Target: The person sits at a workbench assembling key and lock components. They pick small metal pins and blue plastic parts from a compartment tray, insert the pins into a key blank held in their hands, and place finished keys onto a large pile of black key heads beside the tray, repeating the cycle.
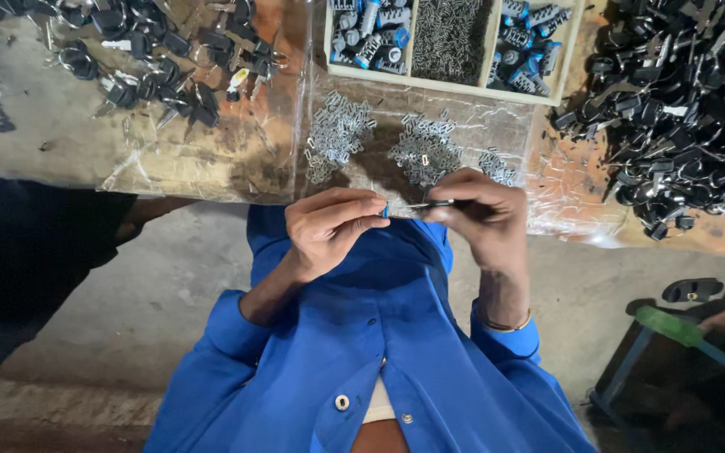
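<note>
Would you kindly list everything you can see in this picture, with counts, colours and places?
Wooden tray: one, pale, three compartments, top centre of the bench.
Cylinder parts: many, blue and grey, in the tray's left and right compartments.
Small metal pieces: many, grey, in the tray's middle compartment.
Loose metal pieces: three heaps, silver, on clear plastic sheet before the tray.
Black-headed keys: many, top left.
Black parts pile: many, right side.
Sandal: one, black, on the floor at right.
Blue shirt: one, worn.
Left hand: pinches a small blue part.
Right hand: holds a thin metal tool towards that part.
</note>
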Tool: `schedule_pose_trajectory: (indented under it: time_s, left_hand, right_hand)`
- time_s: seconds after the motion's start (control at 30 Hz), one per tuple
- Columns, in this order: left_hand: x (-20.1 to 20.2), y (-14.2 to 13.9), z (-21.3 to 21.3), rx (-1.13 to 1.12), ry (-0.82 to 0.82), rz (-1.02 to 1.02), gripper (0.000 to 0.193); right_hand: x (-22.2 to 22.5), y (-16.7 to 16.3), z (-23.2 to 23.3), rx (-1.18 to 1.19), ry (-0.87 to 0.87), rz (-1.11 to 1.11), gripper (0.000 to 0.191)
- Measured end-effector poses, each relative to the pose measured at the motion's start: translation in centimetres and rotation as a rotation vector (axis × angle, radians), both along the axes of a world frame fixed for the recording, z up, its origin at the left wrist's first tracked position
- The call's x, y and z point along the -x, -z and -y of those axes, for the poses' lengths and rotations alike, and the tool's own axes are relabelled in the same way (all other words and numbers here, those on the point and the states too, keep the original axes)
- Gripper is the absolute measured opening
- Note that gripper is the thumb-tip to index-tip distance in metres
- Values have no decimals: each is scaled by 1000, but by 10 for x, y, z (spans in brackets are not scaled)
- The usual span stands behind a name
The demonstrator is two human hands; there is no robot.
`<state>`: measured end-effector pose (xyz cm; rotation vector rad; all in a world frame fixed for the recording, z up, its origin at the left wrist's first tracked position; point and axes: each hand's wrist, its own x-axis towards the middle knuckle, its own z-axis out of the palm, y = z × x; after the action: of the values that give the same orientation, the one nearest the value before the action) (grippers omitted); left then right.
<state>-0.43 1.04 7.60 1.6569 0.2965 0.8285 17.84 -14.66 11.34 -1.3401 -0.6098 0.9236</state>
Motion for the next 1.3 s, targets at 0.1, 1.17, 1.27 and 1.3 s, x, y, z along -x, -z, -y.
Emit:
schedule_pose_trajectory:
  time_s: [0.1, 1.17, 1.27, 1.3]
  left_hand:
    - [2, 2, 0, -13, -30, -2, 27]
    - [-21, -52, -46, -472, 287, -34, 29]
    - [-44, -67, -55, -572, 248, -63, 25]
    - [-52, -70, -58, -608, 234, -71, 24]
  right_hand:
    - [12, -7, -8, 99, -27, 182, 25]
    - [-125, -42, 12, 726, 83, 1438, 35]
    - [-123, -24, 21, 715, 130, 1499, 21]
    - [-121, -22, 25, 684, 159, 1529, 21]
